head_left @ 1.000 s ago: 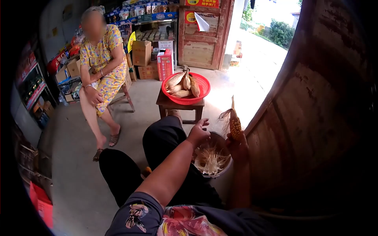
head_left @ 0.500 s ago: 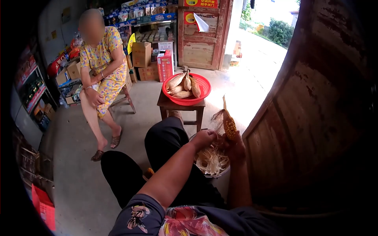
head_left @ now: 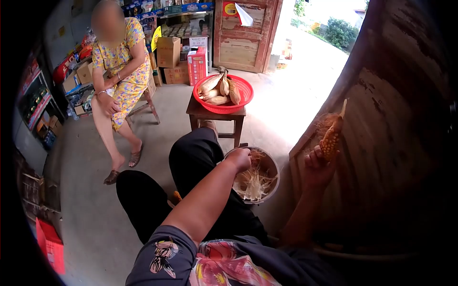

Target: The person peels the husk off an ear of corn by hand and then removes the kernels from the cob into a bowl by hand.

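My right hand (head_left: 318, 167) is wrapped round an ear of corn (head_left: 330, 143) in front of the wooden door at the right. Its yellow kernels are bare, the pale stem end points up, and brown silk hangs off its left side. My left hand (head_left: 240, 158) is a closed fist at the upper left rim of a bucket (head_left: 275, 187); whatever it holds is hidden. Pale husks and silk (head_left: 253, 183) lie inside the bucket. Beyond it, a red plastic basket (head_left: 245, 90) carries several dry-husked ears of corn (head_left: 222, 90).
A wooden stool (head_left: 199, 112) supports the basket. Another person (head_left: 125, 71) sits on a chair at the left. Cardboard boxes (head_left: 168, 51) and stocked shelves stand behind. The wooden door (head_left: 377, 143) closes off my right side. A red crate (head_left: 50, 245) is at lower left.
My right hand has carried the corn to the right, away from the bucket and my left hand. My left hand stays near the bucket's rim. The view has tilted slightly downward.
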A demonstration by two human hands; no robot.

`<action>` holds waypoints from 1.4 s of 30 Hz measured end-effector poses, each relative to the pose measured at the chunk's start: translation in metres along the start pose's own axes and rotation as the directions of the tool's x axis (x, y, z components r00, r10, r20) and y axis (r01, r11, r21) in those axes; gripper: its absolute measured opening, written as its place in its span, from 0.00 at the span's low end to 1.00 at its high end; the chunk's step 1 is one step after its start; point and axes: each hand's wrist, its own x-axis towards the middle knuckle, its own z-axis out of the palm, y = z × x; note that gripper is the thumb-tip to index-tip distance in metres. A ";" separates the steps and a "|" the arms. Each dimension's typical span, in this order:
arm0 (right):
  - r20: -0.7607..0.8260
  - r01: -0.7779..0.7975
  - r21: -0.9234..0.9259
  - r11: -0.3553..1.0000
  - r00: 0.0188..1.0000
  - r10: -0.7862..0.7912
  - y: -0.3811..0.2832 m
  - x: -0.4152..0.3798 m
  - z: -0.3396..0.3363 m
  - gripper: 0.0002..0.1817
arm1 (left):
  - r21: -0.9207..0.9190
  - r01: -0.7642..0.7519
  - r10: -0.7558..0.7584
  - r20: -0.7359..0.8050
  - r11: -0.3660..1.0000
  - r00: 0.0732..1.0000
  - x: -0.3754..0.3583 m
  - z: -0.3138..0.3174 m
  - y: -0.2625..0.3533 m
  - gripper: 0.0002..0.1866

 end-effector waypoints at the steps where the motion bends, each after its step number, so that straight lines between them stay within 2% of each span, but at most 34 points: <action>1: 0.001 0.008 0.002 1.000 1.000 -0.008 -0.002 0.000 -0.003 0.28 | 0.007 -0.005 0.005 0.002 1.000 1.000 0.004 0.008 -0.004 0.18; 3: -0.039 -0.024 -0.030 0.999 0.999 0.022 -0.002 0.004 -0.013 0.28 | 0.045 -0.040 0.045 -0.098 0.998 0.994 0.003 0.016 -0.005 0.28; 4: -0.039 -0.018 -0.023 1.000 0.999 0.017 0.001 0.005 -0.018 0.28 | 0.032 -0.001 0.002 -0.014 0.999 1.000 0.002 0.009 -0.002 0.37; 5: -0.049 -0.079 0.000 0.997 0.996 0.079 0.007 0.007 -0.024 0.28 | 0.040 0.001 0.000 -0.011 0.999 1.000 0.000 0.004 0.000 0.37; 7: -0.058 -0.166 0.036 0.985 0.984 0.168 0.023 0.009 -0.035 0.28 | 0.068 0.123 -0.118 -0.073 0.990 0.990 -0.012 -0.008 0.013 0.38; 8: -0.068 -0.185 0.022 0.983 0.980 0.186 0.030 0.008 -0.039 0.28 | 0.056 0.120 -0.110 -0.161 0.991 0.981 -0.018 -0.011 0.018 0.28; 9: -0.078 -0.205 0.006 0.979 0.976 0.204 0.038 0.009 -0.038 0.28 | 0.059 0.121 -0.111 -0.152 0.991 0.982 -0.022 -0.018 0.023 0.28; 11: -0.096 -0.242 0.042 0.969 0.965 0.245 0.049 0.009 -0.034 0.29 | 0.019 0.110 -0.109 -0.052 0.994 0.993 -0.024 -0.031 0.028 0.21; 12: -0.077 -0.251 0.036 0.967 0.964 0.253 0.053 0.010 -0.038 0.30 | -0.001 0.058 -0.058 -0.144 0.998 0.988 -0.022 -0.024 0.021 0.15; 13: -0.058 -0.262 0.028 0.965 0.963 0.263 0.058 0.010 -0.036 0.30 | -0.003 0.059 -0.059 -0.143 0.998 0.988 -0.013 -0.017 0.014 0.15; 14: -0.145 -0.254 0.011 0.967 0.957 0.253 0.064 0.009 -0.032 0.32 | -0.390 0.010 -0.071 -0.142 0.921 0.987 -0.005 -0.011 0.008 0.17; 15: -0.142 -0.258 0.004 0.966 0.956 0.255 0.068 0.008 -0.029 0.32 | -0.716 -0.047 -0.079 -0.141 0.697 0.987 -0.004 -0.013 0.011 0.19; 16: -0.162 -0.308 -0.001 0.951 0.939 0.303 0.074 0.006 -0.029 0.33 | -0.860 -0.114 0.000 -0.131 0.498 0.991 -0.009 -0.018 0.015 0.24; 17: -0.179 -0.352 -0.004 0.936 0.921 0.346 0.080 0.005 -0.028 0.35 | -0.931 -0.092 0.103 -0.060 0.353 0.993 -0.008 -0.024 0.012 0.31; 19: -0.097 -0.436 0.023 0.899 0.894 0.436 0.095 0.005 -0.022 0.37 | -0.970 -0.052 0.201 -0.003 0.237 0.980 -0.031 -0.044 0.031 0.33; 20: -0.223 -0.424 0.020 0.906 0.881 0.417 0.106 0.002 -0.015 0.36 | -0.979 -0.016 0.299 0.047 0.206 0.953 -0.040 -0.049 0.038 0.33; 21: -0.195 -0.463 0.049 0.885 0.864 0.464 0.113 0.001 -0.022 0.36 | -0.984 0.024 0.395 0.094 0.178 0.914 -0.046 -0.052 0.042 0.32; 22: -0.167 -0.503 0.075 0.861 0.845 0.508 0.119 -0.001 -0.026 0.36 | -0.974 0.085 0.416 0.167 0.208 0.894 -0.047 -0.050 0.039 0.30; 23: -0.110 -0.522 0.042 0.852 0.845 0.523 0.127 -0.003 -0.029 0.37 | -0.976 0.093 0.422 0.170 0.197 0.891 -0.034 -0.035 0.028 0.26; 26: -0.143 -0.539 0.101 0.836 0.824 0.548 0.136 -0.006 -0.024 0.38 | -0.979 0.099 0.355 0.158 0.178 0.921 -0.050 -0.042 0.039 0.21; 28: -0.320 -0.568 -0.139 0.811 0.801 0.506 0.137 -0.005 -0.024 0.35 | -0.993 0.039 0.302 0.072 0.114 0.951 -0.053 -0.044 0.042 0.18; 29: -0.311 -0.560 -0.141 0.817 0.808 0.500 0.132 -0.004 -0.029 0.35 | -0.992 0.033 0.308 0.070 0.123 0.949 -0.054 -0.045 0.042 0.18; 31: -0.202 -0.516 -0.446 0.731 0.854 0.480 0.113 -0.002 -0.051 0.27 | -0.999 -0.028 0.261 -0.036 -0.037 0.965 -0.054 -0.047 0.040 0.16; 32: -0.220 -0.421 -0.561 0.713 0.906 0.362 0.107 -0.001 -0.062 0.21 | -0.998 -0.067 0.218 -0.069 -0.015 0.974 -0.053 -0.048 0.037 0.16; 33: -0.324 -0.406 -0.513 0.756 0.907 0.268 0.098 0.001 -0.042 0.16 | -0.998 -0.064 0.219 -0.064 -0.005 0.974 -0.055 -0.049 0.038 0.16; 35: -0.430 -0.333 -0.512 0.792 0.897 0.100 0.084 0.004 -0.036 0.11 | -0.989 -0.090 0.084 -0.080 0.116 0.993 -0.061 -0.047 0.042 0.18; 36: -0.379 -0.311 -0.630 0.712 0.923 0.068 0.076 0.003 -0.034 0.08 | -0.989 -0.073 0.092 -0.062 0.129 0.994 -0.059 -0.043 0.040 0.18; 37: -0.389 -0.301 -0.624 0.721 0.920 0.047 0.073 0.003 -0.031 0.08 | -0.981 -0.021 0.073 -0.007 0.193 0.997 -0.055 -0.038 0.035 0.19; 40: -0.249 -0.272 -0.769 0.578 0.961 0.120 0.076 0.001 -0.018 0.12 | -0.946 0.061 0.083 0.092 0.318 0.992 -0.055 -0.030 0.035 0.22; 42: -0.197 -0.263 -0.870 0.417 0.961 0.195 0.085 0.001 -0.021 0.18 | -0.901 0.035 0.139 0.105 0.433 0.985 -0.058 -0.027 0.037 0.27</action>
